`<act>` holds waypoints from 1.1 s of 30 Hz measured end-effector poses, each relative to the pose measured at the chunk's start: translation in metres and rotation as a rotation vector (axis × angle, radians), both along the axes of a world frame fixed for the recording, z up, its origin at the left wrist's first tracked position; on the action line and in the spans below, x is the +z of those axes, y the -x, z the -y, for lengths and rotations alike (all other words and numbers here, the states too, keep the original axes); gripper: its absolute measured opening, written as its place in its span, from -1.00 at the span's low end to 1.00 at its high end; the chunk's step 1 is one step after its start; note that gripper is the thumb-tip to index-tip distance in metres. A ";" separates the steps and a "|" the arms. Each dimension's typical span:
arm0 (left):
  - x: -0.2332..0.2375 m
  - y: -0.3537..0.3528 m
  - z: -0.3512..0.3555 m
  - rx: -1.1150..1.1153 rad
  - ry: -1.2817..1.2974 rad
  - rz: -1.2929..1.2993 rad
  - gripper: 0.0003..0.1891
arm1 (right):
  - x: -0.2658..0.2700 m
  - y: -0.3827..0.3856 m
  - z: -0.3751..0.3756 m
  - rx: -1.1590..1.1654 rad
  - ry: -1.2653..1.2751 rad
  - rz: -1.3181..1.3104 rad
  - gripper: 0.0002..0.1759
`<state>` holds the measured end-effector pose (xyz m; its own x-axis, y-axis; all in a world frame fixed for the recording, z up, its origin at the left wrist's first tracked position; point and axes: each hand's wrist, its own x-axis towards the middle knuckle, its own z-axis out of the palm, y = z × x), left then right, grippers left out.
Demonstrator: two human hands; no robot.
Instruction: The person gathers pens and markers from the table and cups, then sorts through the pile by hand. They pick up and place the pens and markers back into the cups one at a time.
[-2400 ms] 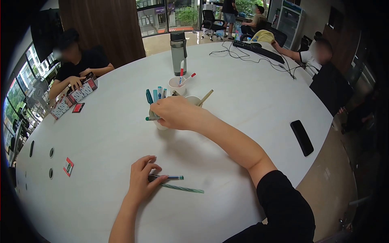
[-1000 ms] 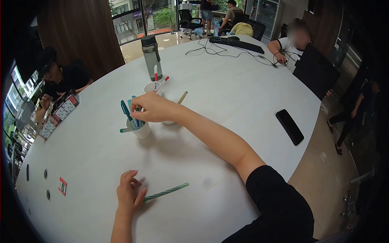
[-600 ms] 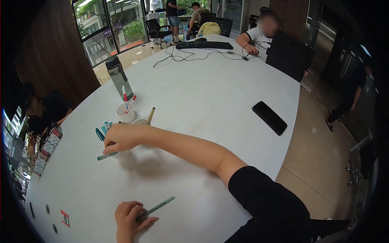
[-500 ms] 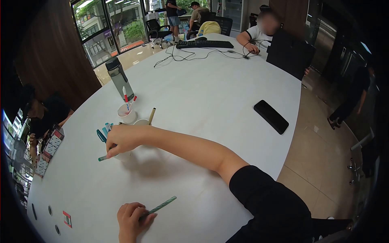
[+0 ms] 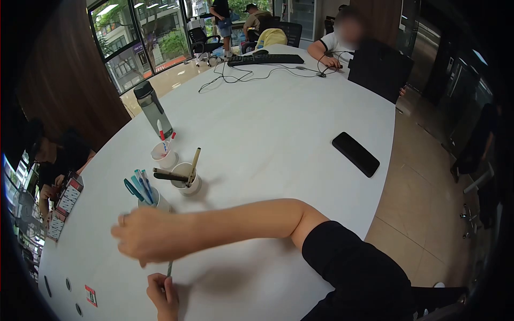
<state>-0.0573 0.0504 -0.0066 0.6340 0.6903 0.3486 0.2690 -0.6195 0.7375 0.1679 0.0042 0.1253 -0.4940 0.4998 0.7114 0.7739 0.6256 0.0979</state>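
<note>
Looking down, in the head view, over a white table (image 5: 278,123). Pinching a slim green-striped stick (image 5: 169,268) with the left hand (image 5: 162,297), low in the view. Pointing, along its long axis, away from that hand and toward the right hand (image 5: 154,235), then passing out of sight at the right hand's lower edge. Lying nearer to the left hand, which grips it. Seen blurred, back uppermost, the right hand: unable to tell whether spread, closed or holding anything. Partly hiding, just beyond, a white cup (image 5: 163,203) of teal pens (image 5: 141,187). Showing, farther off, a second cup (image 5: 191,189) with brown and black pens (image 5: 195,162).
</note>
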 end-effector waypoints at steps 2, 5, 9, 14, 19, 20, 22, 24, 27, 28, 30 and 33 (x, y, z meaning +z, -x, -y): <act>-0.006 -0.001 -0.005 0.023 0.068 0.147 -0.77 | -0.023 0.028 0.008 0.111 0.217 0.140 -0.85; -0.013 0.003 -0.011 0.025 0.120 0.273 -0.60 | -0.078 0.062 -0.008 0.082 0.190 0.144 -0.90; -0.007 -0.006 -0.002 0.057 0.230 0.438 -0.46 | -0.089 0.066 -0.022 0.085 0.196 0.104 -0.95; -0.012 0.008 -0.010 0.065 0.325 0.490 -0.25 | -0.055 0.028 -0.015 0.011 0.113 0.148 -0.91; -0.003 -0.003 -0.006 -0.013 0.176 0.408 -0.29 | 0.017 -0.020 -0.002 -0.106 0.151 0.009 -0.77; -0.003 -0.004 -0.008 -0.073 0.160 0.385 -0.30 | 0.022 -0.028 -0.003 -0.138 0.115 -0.085 -0.63; -0.009 -0.001 -0.011 -0.150 0.035 0.319 -0.36 | 0.031 -0.042 -0.003 -0.135 0.030 -0.264 -0.49; -0.008 0.000 -0.012 -0.226 -0.085 0.242 -0.38 | 0.030 -0.052 -0.010 -0.122 0.005 -0.411 -0.46; -0.007 0.000 -0.011 -0.277 -0.181 0.136 -0.33 | 0.022 -0.057 -0.025 -0.121 0.063 -0.531 -0.47; -0.007 -0.001 -0.011 -0.285 -0.201 0.103 -0.31 | 0.016 -0.059 -0.031 -0.125 0.096 -0.554 -0.49; -0.007 -0.001 -0.011 -0.294 -0.189 0.088 -0.32 | 0.002 -0.059 -0.043 -0.131 0.209 -0.539 -0.59; -0.003 -0.001 -0.010 -0.304 -0.172 0.053 -0.38 | -0.012 -0.060 -0.054 -0.189 0.419 -0.441 -0.69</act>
<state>-0.0562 0.0607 -0.0091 0.7793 0.4013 0.4813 0.0177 -0.7818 0.6233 0.2274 0.0584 0.1134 -0.0751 0.8296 0.5533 0.7862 0.3906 -0.4789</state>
